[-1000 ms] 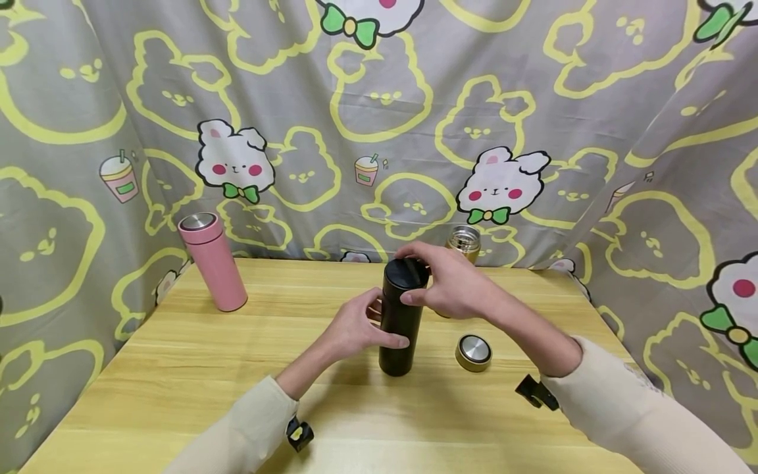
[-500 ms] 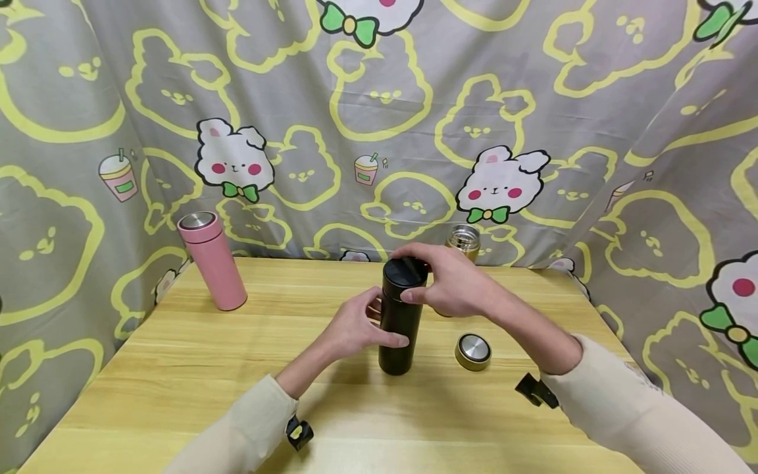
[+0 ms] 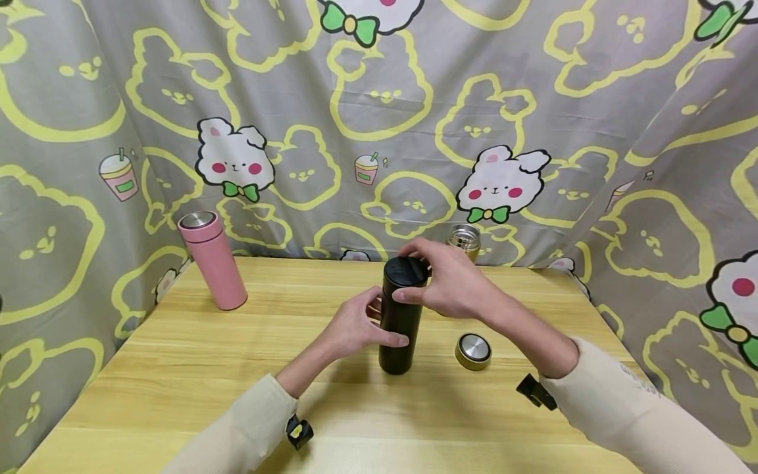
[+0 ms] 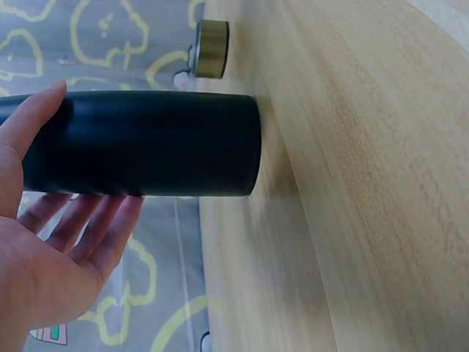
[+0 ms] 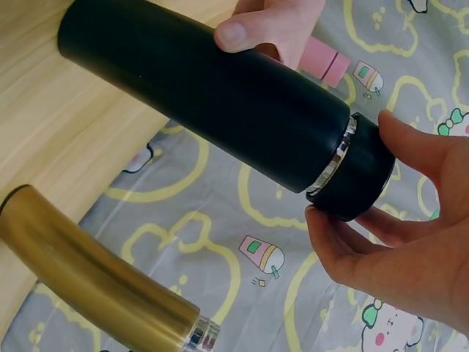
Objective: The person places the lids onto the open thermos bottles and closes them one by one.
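Note:
A black thermos (image 3: 398, 355) stands upright on the table in the head view. My left hand (image 3: 355, 327) grips its body, thumb in front and fingers behind. With thumb and fingers at its edge, my right hand (image 3: 458, 283) holds the black lid (image 5: 360, 172) at the thermos top. In the right wrist view a silver threaded band (image 5: 335, 158) shows in a narrow gap between lid and body. A gold lid (image 3: 474, 352) with a steel top lies right of the thermos. Behind my right hand stands a gold thermos (image 5: 110, 271) without its lid, its steel neck bare.
A pink thermos (image 3: 216, 266) with a steel-topped lid stands at the back left of the wooden table (image 3: 237, 388). A grey curtain (image 3: 379, 85) with yellow bear outlines and white rabbits hangs behind and on both sides.
My right thumb has shifted left across the front of the lid, while the fingers behind have shifted slightly right. The left hand and the thermos body have stayed in place.

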The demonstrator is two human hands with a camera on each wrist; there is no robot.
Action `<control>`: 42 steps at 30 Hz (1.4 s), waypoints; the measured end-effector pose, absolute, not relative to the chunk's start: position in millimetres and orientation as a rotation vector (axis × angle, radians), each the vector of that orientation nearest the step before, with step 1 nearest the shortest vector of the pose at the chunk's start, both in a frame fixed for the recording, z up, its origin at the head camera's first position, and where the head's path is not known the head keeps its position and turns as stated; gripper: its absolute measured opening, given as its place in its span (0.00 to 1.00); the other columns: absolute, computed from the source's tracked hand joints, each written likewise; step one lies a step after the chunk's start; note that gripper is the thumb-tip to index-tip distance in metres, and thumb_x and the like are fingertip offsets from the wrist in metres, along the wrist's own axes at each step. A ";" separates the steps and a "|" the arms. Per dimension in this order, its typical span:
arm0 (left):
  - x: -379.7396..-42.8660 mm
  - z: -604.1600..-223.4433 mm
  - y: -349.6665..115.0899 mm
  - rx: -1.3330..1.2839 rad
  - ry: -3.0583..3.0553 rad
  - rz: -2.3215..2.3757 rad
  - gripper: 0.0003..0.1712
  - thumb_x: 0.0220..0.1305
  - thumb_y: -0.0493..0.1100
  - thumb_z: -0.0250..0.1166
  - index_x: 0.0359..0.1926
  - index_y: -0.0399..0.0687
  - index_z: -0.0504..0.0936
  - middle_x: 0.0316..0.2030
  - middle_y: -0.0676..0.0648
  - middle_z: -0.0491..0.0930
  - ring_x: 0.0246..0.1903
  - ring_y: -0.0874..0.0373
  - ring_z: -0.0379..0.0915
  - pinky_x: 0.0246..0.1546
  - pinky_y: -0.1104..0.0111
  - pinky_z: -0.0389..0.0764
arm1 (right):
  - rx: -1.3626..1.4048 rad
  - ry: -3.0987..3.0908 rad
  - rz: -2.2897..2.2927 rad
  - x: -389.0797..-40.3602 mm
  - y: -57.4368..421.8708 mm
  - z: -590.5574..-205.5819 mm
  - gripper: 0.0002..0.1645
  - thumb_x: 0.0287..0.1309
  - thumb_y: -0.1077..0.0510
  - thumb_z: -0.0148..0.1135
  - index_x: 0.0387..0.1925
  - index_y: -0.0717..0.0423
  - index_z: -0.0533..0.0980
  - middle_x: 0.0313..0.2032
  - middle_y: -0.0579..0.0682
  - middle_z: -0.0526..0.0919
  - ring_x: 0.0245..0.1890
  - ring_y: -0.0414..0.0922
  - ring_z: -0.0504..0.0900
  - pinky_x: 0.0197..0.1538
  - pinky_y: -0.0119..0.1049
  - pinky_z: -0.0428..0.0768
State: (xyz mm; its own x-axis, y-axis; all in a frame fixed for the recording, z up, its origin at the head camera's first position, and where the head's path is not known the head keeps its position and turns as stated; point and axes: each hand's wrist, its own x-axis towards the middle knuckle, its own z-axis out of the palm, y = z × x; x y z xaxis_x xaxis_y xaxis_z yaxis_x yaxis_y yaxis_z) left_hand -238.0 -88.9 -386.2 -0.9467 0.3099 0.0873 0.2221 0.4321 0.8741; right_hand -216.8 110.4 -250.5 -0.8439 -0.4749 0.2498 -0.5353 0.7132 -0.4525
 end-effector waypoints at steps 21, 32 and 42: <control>-238.6 -387.2 -88.4 0.487 2.584 1.552 0.38 0.37 0.58 0.86 0.50 0.58 0.79 0.43 0.54 0.83 0.44 0.58 0.79 0.45 0.61 0.82 | 0.872 -2.799 0.776 -216.9 112.2 -249.0 0.34 0.49 0.52 0.80 0.59 0.51 0.79 0.51 0.51 0.86 0.46 0.50 0.83 0.49 0.46 0.80; -238.2 -387.4 -88.7 0.495 2.585 1.559 0.38 0.37 0.58 0.85 0.50 0.58 0.79 0.43 0.54 0.83 0.44 0.58 0.79 0.45 0.61 0.82 | 0.913 -2.878 0.805 -217.1 114.5 -243.4 0.35 0.55 0.57 0.75 0.65 0.48 0.77 0.54 0.52 0.85 0.52 0.50 0.82 0.55 0.50 0.77; -238.6 -388.3 -89.1 0.498 2.590 1.562 0.38 0.37 0.58 0.85 0.51 0.59 0.79 0.43 0.54 0.83 0.44 0.58 0.79 0.45 0.61 0.82 | 0.798 -2.824 0.830 -216.1 110.7 -248.7 0.35 0.51 0.48 0.78 0.61 0.50 0.79 0.52 0.50 0.85 0.47 0.50 0.84 0.47 0.45 0.81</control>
State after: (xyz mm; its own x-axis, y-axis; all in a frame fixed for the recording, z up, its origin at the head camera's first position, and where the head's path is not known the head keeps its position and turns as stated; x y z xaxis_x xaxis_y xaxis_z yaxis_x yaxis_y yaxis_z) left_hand -238.6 -89.1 -388.3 -0.9444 0.3129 0.1010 0.2353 0.4285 0.8723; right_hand -216.1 110.7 -248.7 -0.8593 -0.4584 0.2268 -0.5083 0.7158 -0.4788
